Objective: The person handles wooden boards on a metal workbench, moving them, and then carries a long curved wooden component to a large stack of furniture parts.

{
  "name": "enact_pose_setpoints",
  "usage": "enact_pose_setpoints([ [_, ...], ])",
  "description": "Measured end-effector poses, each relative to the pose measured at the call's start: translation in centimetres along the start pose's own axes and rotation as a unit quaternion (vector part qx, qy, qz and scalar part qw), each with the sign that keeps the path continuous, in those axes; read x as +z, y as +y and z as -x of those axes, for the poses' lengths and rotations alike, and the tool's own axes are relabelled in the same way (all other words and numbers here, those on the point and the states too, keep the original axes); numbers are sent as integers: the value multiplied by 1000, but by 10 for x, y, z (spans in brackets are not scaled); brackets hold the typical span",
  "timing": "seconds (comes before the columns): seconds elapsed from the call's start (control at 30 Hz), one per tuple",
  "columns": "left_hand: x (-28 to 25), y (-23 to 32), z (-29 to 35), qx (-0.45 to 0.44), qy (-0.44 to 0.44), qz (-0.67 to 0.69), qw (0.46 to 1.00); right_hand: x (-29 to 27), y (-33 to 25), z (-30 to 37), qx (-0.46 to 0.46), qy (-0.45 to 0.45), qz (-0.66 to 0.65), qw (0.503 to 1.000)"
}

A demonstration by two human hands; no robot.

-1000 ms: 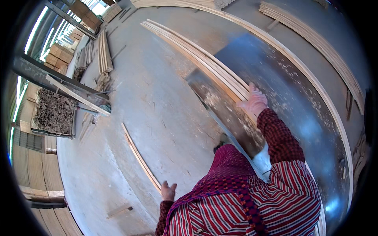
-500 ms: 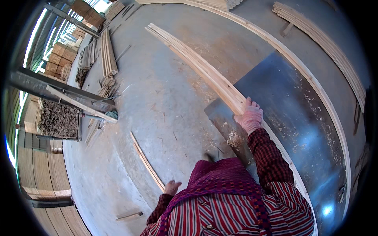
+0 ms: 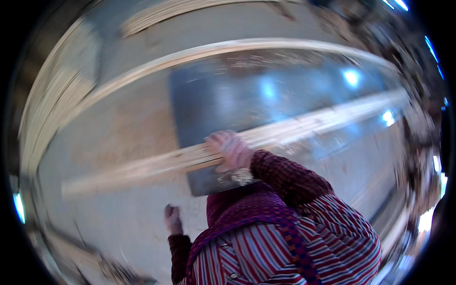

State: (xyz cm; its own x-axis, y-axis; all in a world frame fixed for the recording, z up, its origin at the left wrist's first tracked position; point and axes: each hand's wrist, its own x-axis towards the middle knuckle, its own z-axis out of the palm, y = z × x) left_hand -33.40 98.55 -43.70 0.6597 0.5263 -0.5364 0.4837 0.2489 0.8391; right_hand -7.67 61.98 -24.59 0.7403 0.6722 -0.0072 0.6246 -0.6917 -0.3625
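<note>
The right hand (image 3: pixel 232 151) is closed over a bundle of long pale wooden strips (image 3: pixel 304 129), fingers wrapped across the top of them. The strips run out well to both sides of this hand, their far end reaching up toward the right rim and their near end trailing off to the left over the floor. Directly beyond and under the hand lies a large grey metal sheet (image 3: pixel 266 95), shiny enough to throw back bluish spots of light, with a scatter of sawdust and chips along its far edge. A small heap of sawdust (image 3: pixel 235 177) sits just below the hand, against the sleeve of checked dark red cloth.

The left hand (image 3: pixel 173 219) hangs low, well apart from the strips, near a bare grey concrete floor (image 3: pixel 118 223); it seems loosely curled and empty, though motion blur makes that hard to settle. Another long wooden lath (image 3: pixel 228 47) curves across the floor beyond the sheet, and more stacked strips (image 3: pixel 45 99) lie far off to the left of both hands. The room's edges are smeared, with bright light at the right rim.
</note>
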Motion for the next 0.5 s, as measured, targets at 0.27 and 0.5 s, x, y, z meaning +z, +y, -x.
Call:
enact_pose_setpoints([
  [0.27,92,200,-52,264,-50,-134,954,18,25,327,611,170,-171,754],
  [0.5,241,203,7,372,-201,-215,880,125,-61,652,876,-69,-172,446],
])
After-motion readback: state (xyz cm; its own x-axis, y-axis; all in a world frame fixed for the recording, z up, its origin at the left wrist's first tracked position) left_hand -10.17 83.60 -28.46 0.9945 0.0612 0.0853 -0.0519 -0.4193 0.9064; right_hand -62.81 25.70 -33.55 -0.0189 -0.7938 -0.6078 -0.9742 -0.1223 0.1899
